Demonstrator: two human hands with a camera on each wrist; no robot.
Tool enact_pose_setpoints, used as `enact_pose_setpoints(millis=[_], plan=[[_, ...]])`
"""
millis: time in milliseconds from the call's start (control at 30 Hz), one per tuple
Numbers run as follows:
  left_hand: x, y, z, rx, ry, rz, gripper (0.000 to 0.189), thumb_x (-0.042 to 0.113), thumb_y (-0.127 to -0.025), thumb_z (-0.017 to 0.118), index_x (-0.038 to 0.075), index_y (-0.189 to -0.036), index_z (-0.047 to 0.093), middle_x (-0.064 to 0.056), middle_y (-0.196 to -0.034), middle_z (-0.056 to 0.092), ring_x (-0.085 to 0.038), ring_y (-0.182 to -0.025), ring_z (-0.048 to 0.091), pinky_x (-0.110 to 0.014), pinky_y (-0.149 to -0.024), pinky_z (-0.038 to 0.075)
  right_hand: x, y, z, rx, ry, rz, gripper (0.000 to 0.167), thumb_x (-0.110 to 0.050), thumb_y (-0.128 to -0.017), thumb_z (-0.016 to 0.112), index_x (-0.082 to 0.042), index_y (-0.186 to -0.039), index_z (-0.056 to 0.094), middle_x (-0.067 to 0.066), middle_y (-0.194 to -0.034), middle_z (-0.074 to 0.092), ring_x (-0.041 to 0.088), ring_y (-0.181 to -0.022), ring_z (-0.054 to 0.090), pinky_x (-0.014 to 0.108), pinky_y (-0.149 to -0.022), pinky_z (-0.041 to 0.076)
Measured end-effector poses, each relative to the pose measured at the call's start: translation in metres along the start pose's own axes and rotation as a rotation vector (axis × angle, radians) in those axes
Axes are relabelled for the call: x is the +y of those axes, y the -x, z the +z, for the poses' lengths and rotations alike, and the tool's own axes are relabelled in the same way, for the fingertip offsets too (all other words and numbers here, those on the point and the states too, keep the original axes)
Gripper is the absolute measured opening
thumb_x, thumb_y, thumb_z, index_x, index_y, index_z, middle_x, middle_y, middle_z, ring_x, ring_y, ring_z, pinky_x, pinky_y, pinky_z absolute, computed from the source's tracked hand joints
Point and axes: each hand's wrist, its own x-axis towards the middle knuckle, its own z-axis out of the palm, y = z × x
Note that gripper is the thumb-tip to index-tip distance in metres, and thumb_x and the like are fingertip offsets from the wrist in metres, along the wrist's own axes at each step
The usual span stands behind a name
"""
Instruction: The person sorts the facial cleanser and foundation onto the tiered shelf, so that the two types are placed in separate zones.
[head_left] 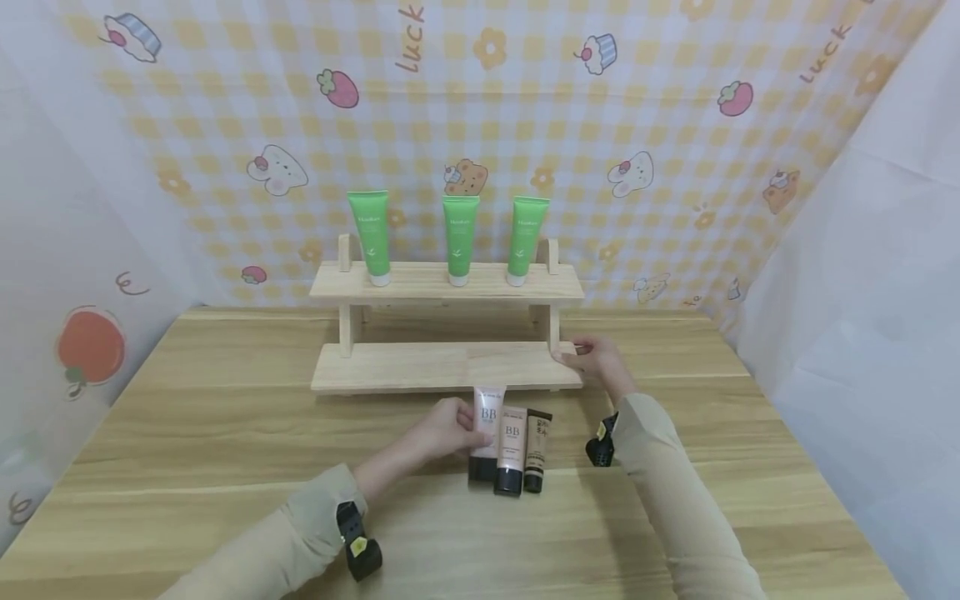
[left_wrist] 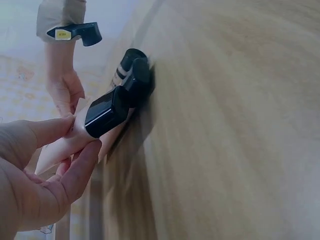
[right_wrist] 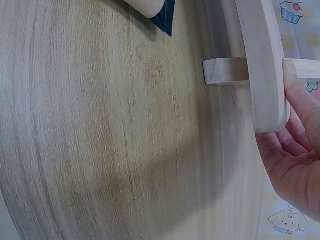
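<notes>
Between thumb and fingers, my left hand [head_left: 448, 427] pinches a pale pink BB cream tube [head_left: 488, 412]; its black cap [left_wrist: 106, 113] points toward me. A second BB cream tube [head_left: 512, 442] and a slimmer beige tube [head_left: 537, 446] with a dark top edge lie beside it on the table. My right hand [head_left: 597, 362] grips the right end of the lower board of a two-tier wooden shelf [head_left: 427, 367]. In the right wrist view the thumb lies on the board's top, and the other fingers reach under its end [right_wrist: 270, 100].
On the upper board [head_left: 412, 287] stand three green tubes, caps down: a left one [head_left: 372, 233], a middle one [head_left: 460, 233] and a right one [head_left: 527, 233]. A patterned cloth [head_left: 420, 125] hangs behind the wood-grain table [head_left: 225, 400], with white cloth [head_left: 862, 292] at the right.
</notes>
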Motion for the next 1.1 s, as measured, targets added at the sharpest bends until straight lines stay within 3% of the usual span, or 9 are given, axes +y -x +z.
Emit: enact_pose_setpoints(millis=[300, 600, 833, 967, 1100], plan=[[0.011, -0.011, -0.003, 0.043, -0.012, 0.003, 0.042, 0.011, -0.073, 0.073, -0.007, -0.105, 0.053, -0.015, -0.093, 0.061, -0.020, -0.075, 0.059, -0.029, -0.066, 0.056, 0.003, -0.001, 0.000, 0.015, 0.017, 0.003, 0.060, -0.031, -0.082, 0.067, -0.001, -0.130, 0.047, 0.025, -0.127, 0.051, 0.033, -0.112, 0.053, 0.037, -0.094, 0.048], [0.023, -0.030, -0.002, 0.077, -0.023, 0.042, 0.041, 0.011, -0.073, 0.073, -0.005, -0.106, 0.055, -0.014, -0.093, 0.062, -0.020, -0.080, 0.059, -0.027, -0.068, 0.054, 0.003, -0.003, -0.001, -0.004, 0.017, 0.005, 0.063, -0.034, -0.081, 0.067, -0.003, -0.132, 0.046, 0.024, -0.130, 0.049, 0.034, -0.115, 0.051, 0.040, -0.097, 0.046], [0.036, -0.041, -0.002, 0.098, -0.012, 0.051, 0.040, 0.014, -0.074, 0.074, -0.003, -0.105, 0.056, -0.014, -0.096, 0.063, -0.021, -0.082, 0.060, -0.027, -0.070, 0.053, 0.010, -0.012, 0.000, 0.002, 0.010, -0.016, 0.074, -0.046, -0.071, 0.073, -0.004, -0.128, 0.051, 0.025, -0.126, 0.052, 0.031, -0.106, 0.056, 0.037, -0.088, 0.051], [0.040, -0.047, -0.004, 0.096, -0.017, 0.056, 0.040, 0.015, -0.075, 0.073, -0.002, -0.106, 0.055, -0.013, -0.098, 0.063, -0.019, -0.083, 0.060, -0.026, -0.070, 0.053, 0.004, -0.005, -0.001, -0.001, 0.003, 0.005, 0.067, -0.038, -0.078, 0.070, -0.004, -0.131, 0.047, 0.025, -0.130, 0.048, 0.034, -0.114, 0.052, 0.040, -0.096, 0.046], [0.043, -0.053, -0.005, 0.097, -0.033, 0.056, 0.039, 0.016, -0.075, 0.073, 0.000, -0.106, 0.056, -0.012, -0.097, 0.063, -0.018, -0.082, 0.060, -0.025, -0.070, 0.053, 0.003, -0.002, -0.001, 0.004, -0.006, -0.018, 0.061, -0.030, -0.082, 0.067, 0.000, -0.131, 0.046, 0.027, -0.129, 0.048, 0.036, -0.115, 0.050, 0.041, -0.097, 0.046]])
